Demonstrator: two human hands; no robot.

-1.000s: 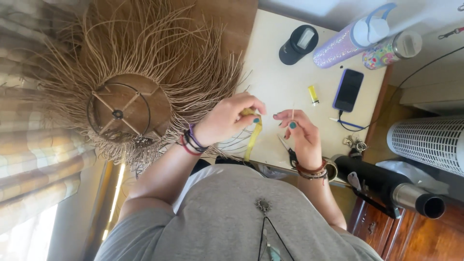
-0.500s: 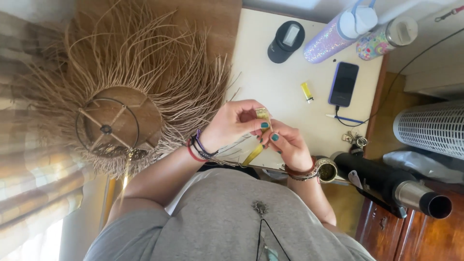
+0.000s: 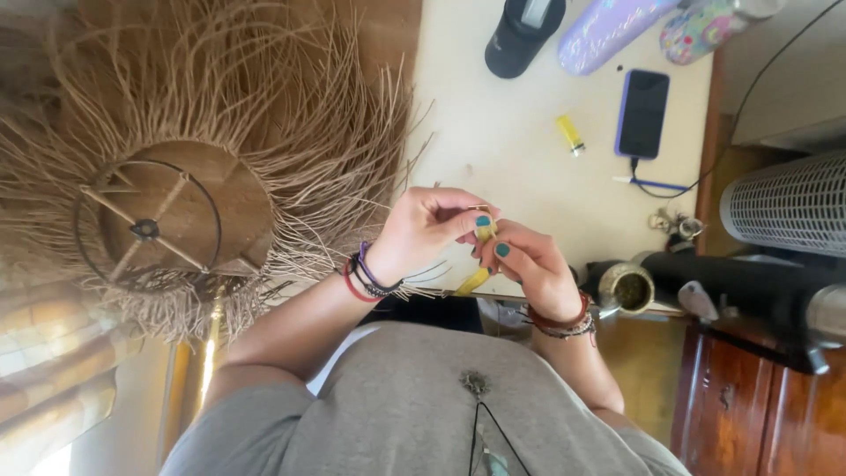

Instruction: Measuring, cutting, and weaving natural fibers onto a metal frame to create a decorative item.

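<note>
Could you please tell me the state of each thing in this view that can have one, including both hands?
left hand: closed, pinching the yellow strip
right hand: closed on the same strip, touching the left hand
yellow strip: held between both hands, loose end hanging
straw lampshade: fringe spread out, wire frame exposed
phone: screen dark, cable plugged in
yellow lighter: lying flat on the table
purple bottle: lying on its side

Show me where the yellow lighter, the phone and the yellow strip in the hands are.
yellow lighter (image 3: 570, 134), head view, middle of its body.
phone (image 3: 641, 113), head view, centre of its dark screen.
yellow strip (image 3: 472, 281), head view, the loose end hanging below the hands.
</note>
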